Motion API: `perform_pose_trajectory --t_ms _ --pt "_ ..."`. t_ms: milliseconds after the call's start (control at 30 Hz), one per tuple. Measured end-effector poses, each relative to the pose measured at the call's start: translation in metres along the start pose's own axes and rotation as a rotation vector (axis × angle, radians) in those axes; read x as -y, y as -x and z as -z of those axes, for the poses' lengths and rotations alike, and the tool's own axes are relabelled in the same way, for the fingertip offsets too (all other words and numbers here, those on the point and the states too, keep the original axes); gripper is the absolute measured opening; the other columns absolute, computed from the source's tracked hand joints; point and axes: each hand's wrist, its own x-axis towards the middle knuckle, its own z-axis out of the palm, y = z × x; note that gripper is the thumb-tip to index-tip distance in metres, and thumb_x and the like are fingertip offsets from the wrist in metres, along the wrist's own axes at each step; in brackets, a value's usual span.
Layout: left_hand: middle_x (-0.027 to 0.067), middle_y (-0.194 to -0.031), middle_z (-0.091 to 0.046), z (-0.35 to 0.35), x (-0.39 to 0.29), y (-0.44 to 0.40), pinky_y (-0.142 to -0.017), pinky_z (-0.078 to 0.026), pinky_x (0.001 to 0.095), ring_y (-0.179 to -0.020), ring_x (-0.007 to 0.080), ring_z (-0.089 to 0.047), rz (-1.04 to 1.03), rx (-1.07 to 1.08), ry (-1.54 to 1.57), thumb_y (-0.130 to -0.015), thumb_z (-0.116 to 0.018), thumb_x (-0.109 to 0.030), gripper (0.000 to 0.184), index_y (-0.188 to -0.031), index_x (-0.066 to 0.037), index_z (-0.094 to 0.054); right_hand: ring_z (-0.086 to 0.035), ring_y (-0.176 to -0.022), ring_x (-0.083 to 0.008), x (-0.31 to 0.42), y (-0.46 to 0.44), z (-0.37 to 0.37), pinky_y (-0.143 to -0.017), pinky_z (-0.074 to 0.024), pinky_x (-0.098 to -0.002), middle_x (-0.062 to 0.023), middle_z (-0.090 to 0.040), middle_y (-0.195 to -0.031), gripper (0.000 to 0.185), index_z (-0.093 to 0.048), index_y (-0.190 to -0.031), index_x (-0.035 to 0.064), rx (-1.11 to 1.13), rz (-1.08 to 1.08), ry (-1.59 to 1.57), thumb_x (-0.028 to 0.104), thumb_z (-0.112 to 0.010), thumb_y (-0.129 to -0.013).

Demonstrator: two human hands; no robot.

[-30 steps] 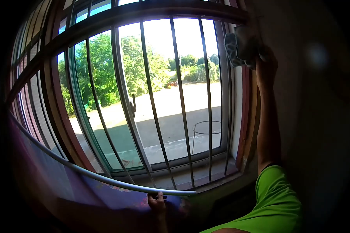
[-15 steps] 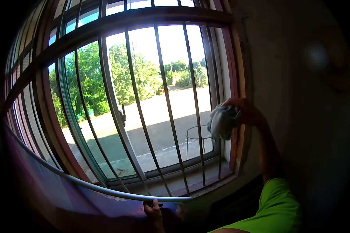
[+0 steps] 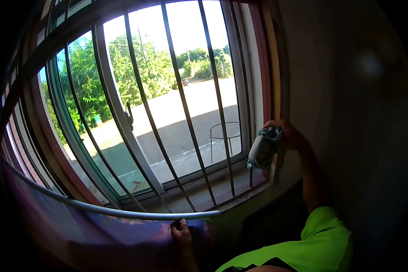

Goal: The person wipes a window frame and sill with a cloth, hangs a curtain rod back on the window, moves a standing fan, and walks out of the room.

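My right hand [image 3: 285,133] grips a bunched grey-green cloth [image 3: 263,148] from above. The cloth hangs in front of the lower right part of the window frame, close to the last bars [image 3: 251,174]; whether it touches them I cannot tell. Low in the middle, my left hand [image 3: 181,231] is closed, just under the end of a long white tube [image 3: 158,216]. Something small and dark shows by its fingers, too dim to name. Purple patterned material [image 3: 122,231] lies below the tube.
Metal bars [image 3: 179,86] cross the window, with a thick horizontal crossbar [image 3: 54,43] at upper left. Behind them are a sliding pane with a handle [image 3: 129,117] and a sill [image 3: 222,197]. Outside stands a round metal stand [image 3: 225,138]. A dark wall [image 3: 331,90] fills the right.
The view has tilted down and shifted right. My right hand with the cloth sits lower against the window frame, and the cloth hangs in a different shape. My left hand remains beside the tube's end.
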Motion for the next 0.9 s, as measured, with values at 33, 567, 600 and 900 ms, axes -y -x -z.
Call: perform_pose_trajectory --t_ms 33,567,600,900 --pt "0.0062 -0.096 -0.061 0.0 -0.006 0.004 -0.081 -0.048 0.0295 -0.085 0.0142 -0.057 -0.015 0.008 0.011 -0.094 -0.064 -0.016 0.023 -0.107 0.002 -0.058 -0.066 -0.091 -0.018 -0.003 0.003 -0.002 -0.083 -0.0533 -0.0312 -0.0073 -0.069 -0.095 0.025 -0.067 -0.105 0.0044 0.004 -0.009 -0.009 0.01 -0.072 -0.082" --pt "0.0013 -0.077 -0.055 0.017 -0.082 0.068 -0.047 -0.041 0.0199 -0.057 0.0071 -0.05 -0.003 -0.228 0.249 -0.101 -0.053 -0.025 0.02 -0.105 -0.005 -0.054 -0.063 -0.105 -0.0164 0.031 0.011 -0.059 -0.088 -0.0518 -0.0288 -0.0085 -0.065 -0.113 0.034 -0.061 -0.123 0.0063 -0.332 -0.107 -0.284 0.014 -0.067 -0.09" --pt "0.0037 -0.082 -0.058 0.009 -0.103 0.072 -0.05 -0.045 0.0203 -0.062 0.0084 -0.054 -0.039 -0.152 0.293 -0.1 -0.053 -0.026 0.024 -0.11 -0.004 -0.054 -0.063 -0.106 -0.0172 0.035 0.016 -0.067 -0.092 -0.0515 -0.0295 -0.0089 -0.065 -0.114 0.041 -0.06 -0.123 0.0069 -0.189 -0.056 -0.336 0.013 -0.074 -0.085" --pt "0.01 -0.133 -0.05 -0.053 -0.153 0.074 -0.1 -0.042 0.0286 -0.118 0.016 -0.051 0.042 0.44 0.716 -0.095 -0.061 -0.018 0.064 -0.149 -0.001 -0.03 -0.05 -0.122 -0.0415 0.106 0.035 -0.202 -0.101 -0.0445 -0.0449 -0.0199 -0.051 -0.132 0.067 -0.051 -0.131 0.0092 0.264 0.222 -0.239 0.01 -0.079 -0.07"
